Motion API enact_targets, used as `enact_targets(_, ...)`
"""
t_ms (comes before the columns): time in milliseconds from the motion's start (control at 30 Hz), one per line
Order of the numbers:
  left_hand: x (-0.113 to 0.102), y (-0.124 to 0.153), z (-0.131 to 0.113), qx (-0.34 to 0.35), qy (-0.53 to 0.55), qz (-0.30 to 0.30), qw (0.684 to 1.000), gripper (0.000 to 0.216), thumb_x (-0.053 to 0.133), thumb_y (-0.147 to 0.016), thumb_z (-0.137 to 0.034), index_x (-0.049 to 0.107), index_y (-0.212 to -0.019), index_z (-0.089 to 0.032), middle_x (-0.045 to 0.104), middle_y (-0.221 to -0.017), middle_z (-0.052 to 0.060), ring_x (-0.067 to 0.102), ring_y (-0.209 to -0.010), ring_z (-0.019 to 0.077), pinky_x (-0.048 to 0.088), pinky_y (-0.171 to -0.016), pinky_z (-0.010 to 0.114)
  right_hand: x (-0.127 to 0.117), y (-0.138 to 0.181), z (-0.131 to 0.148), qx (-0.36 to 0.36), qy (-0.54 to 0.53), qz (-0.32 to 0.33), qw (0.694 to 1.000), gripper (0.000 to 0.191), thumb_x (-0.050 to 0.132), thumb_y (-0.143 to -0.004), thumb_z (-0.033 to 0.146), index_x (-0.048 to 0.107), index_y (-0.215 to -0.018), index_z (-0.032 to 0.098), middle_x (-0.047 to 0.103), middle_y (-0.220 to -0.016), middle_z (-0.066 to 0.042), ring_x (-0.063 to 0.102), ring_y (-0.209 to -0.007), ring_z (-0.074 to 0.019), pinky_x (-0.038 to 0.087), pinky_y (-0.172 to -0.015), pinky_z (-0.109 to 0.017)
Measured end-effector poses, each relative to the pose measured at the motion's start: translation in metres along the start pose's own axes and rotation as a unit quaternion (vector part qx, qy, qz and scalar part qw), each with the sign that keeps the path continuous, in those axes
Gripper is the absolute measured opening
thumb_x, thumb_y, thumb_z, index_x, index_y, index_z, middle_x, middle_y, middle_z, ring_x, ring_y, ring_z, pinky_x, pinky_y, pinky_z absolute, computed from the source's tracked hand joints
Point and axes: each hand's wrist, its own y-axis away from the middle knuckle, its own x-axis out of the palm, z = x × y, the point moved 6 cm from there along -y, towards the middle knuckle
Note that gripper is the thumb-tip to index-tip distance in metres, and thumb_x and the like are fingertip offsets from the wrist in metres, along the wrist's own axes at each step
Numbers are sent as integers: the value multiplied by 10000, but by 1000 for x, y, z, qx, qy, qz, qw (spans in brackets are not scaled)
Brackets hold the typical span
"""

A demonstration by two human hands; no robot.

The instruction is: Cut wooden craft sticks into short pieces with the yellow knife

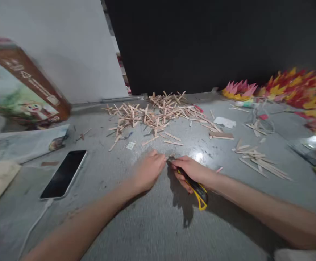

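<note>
My right hand (192, 170) is closed round a yellow and black utility knife (197, 190), its tip pointing left toward my other hand. My left hand (148, 170) is pinched shut on a small wooden stick piece (170, 156) that rests on the grey floor (152, 224), right at the knife's tip. The two hands nearly touch. A big heap of wooden sticks glued into crosses (152, 114) lies just beyond them.
A black phone (65, 173) with a white cable lies at the left, beside a tilted cardboard box (22, 90) and plastic bags. Loose sticks (258, 161) lie at the right. Red, yellow and pink paper flowers (291, 87) line the far right by a dark wall.
</note>
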Motion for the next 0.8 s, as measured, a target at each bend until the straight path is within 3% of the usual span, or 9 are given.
enact_targets(367, 1, 0, -3, 30, -11, 2, 999, 380, 298, -1121, -233, 601, -898, -172, 623, -859, 62, 555, -906, 248, 420, -809, 371, -4, -5, 3, 24, -22, 58, 998, 177, 513, -914, 339, 511, -782, 221, 436, -480, 91, 456, -278, -113, 374, -268, -196)
enact_targets(567, -2, 0, -1, 8, -5, -11, 1000, 402, 290, -1128, -265, 621, -922, -169, 629, -864, 56, 569, -892, 234, 438, -806, 360, -7, -3, 0, -8, 19, -27, 999, 216, 503, -966, 406, 484, -830, 239, 481, -498, 87, 514, -303, -134, 411, -289, -201)
enact_targets(800, -5, 0, -4, 19, -8, -11, 1000, 415, 280, -1125, -255, 630, -921, -163, 651, -876, 69, 574, -905, 248, 461, -813, 379, -5, -3, 0, 5, 39, -41, 998, 205, 484, -973, 403, 471, -838, 248, 471, -487, 91, 499, -301, -136, 425, -293, -213)
